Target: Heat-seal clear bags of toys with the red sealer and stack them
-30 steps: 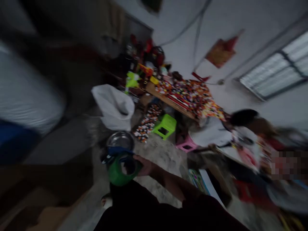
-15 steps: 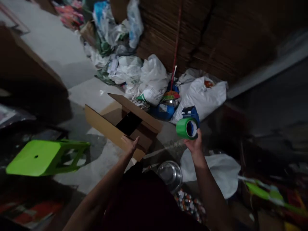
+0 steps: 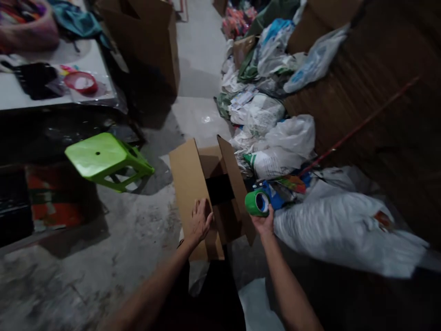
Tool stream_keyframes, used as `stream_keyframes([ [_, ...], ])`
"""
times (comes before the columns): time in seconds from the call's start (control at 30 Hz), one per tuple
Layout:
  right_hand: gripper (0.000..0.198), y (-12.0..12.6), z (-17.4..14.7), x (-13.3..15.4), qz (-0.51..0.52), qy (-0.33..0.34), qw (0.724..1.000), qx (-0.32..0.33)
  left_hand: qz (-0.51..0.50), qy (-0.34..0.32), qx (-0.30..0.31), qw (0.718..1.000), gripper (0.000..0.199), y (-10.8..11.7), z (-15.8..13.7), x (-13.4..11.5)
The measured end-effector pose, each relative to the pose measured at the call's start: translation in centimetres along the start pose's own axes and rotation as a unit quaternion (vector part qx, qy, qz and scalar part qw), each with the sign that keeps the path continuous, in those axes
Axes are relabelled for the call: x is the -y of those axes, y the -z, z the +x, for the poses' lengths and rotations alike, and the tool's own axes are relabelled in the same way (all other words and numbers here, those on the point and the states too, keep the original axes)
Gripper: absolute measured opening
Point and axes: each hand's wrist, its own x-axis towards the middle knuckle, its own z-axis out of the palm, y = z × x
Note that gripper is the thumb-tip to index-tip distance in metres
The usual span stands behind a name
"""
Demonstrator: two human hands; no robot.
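A cardboard box (image 3: 188, 184) stands on the floor in front of me, with its long side flaps raised and a dark opening between them. My left hand (image 3: 200, 223) lies on the left flap near its inner edge, fingers stretched out and slightly spread. In my right hand (image 3: 264, 224) is a tape dispenser (image 3: 254, 203) with a blue body and a wide green roll. It is held up beside the box's right flap. The fingers wrapped behind the dispenser are partly hidden.
A green plastic stool (image 3: 99, 156) stands at left, below a white table (image 3: 96, 59) with small goods. White sacks (image 3: 344, 230) and plastic bags (image 3: 285, 142) line the right side against stacked brown cardboard (image 3: 372, 110). A larger carton (image 3: 155, 50) stands farther back.
My view has turned left, so the box now points more straight ahead. My left hand has come to rest flatter on the flap. The tape dispenser is now nearer the box's right flap.
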Motion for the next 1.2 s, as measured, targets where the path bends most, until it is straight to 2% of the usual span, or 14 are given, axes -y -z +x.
stream_keyframes([
  [0.1, 0.041, -0.1, 4.5, -3.9, 0.005, -0.065, 0.998, -0.003, 0.029, -0.002, -0.018, 0.999, 0.065, -0.8, 4.0, 0.6],
  [0.23, 0.038, 1.6, 8.8, -10.0, -0.039, -0.083, 0.996, 0.013, 0.108, 0.015, -0.077, 0.991, 0.076, -2.8, 10.8, 1.3],
  [0.3, 0.038, 2.8, 9.9, -12.0, -0.056, -0.098, 0.993, 0.023, 0.166, 0.007, -0.097, 0.981, 0.084, -4.2, 13.9, 1.8],
  [0.37, 0.04, 4.1, 10.6, -12.4, -0.053, -0.117, 0.991, 0.023, 0.217, -0.011, -0.068, 0.974, 0.086, -5.7, 16.1, 2.6],
  [0.43, 0.043, 5.3, 11.4, -11.3, -0.058, -0.125, 0.99, 0.023, 0.25, -0.017, -0.014, 0.968, 0.083, -7.2, 17.2, 3.6],
  [0.5, 0.044, 6.2, 12.4, -9.2, -0.084, -0.113, 0.99, 0.018, 0.263, -0.007, 0.011, 0.965, 0.083, -8.1, 17.0, 4.4],
  [0.57, 0.044, 6.5, 13.8, -7.1, -0.114, -0.079, 0.99, 0.017, 0.255, 0.004, 0.004, 0.967, 0.079, -8.5, 16.2, 4.8],
  [0.67, 0.047, 5.5, 15.9, -5.2, -0.125, -0.029, 0.991, 0.033, 0.23, 0.017, -0.025, 0.973, 0.066, -7.9, 15.6, 4.3],
  [0.73, 0.046, 4.2, 17.1, -5.2, -0.133, -0.007, 0.99, 0.046, 0.226, 0.015, -0.031, 0.974, 0.063, -6.7, 16.9, 3.8],
  [0.8, 0.042, 3.0, 18.1, -5.6, -0.155, 0.012, 0.987, 0.049, 0.235, -0.01, -0.031, 0.972, 0.065, -5.0, 19.9, 3.6],
  [0.93, 0.035, 2.1, 19.4, -6.3, -0.175, 0.045, 0.983, 0.022, 0.222, -0.109, -0.014, 0.969, 0.084, -1.4, 28.6, 5.1],
  [1.03, 0.032, 2.1, 19.6, -6.2, -0.162, 0.089, 0.983, -0.002, 0.191, -0.109, -0.032, 0.975, 0.092, 0.0, 33.2, 6.7],
  [1.1, 0.028, 2.2, 19.4, -6.3, -0.171, 0.109, 0.979, -0.009, 0.185, -0.091, -0.042, 0.978, 0.092, 0.5, 33.8, 7.7],
  [1.2, 0.021, 2.6, 18.8, -7.1, -0.188, 0.13, 0.973, 0.007, 0.212, -0.07, -0.015, 0.975, 0.095, 1.7, 31.7, 8.8],
])
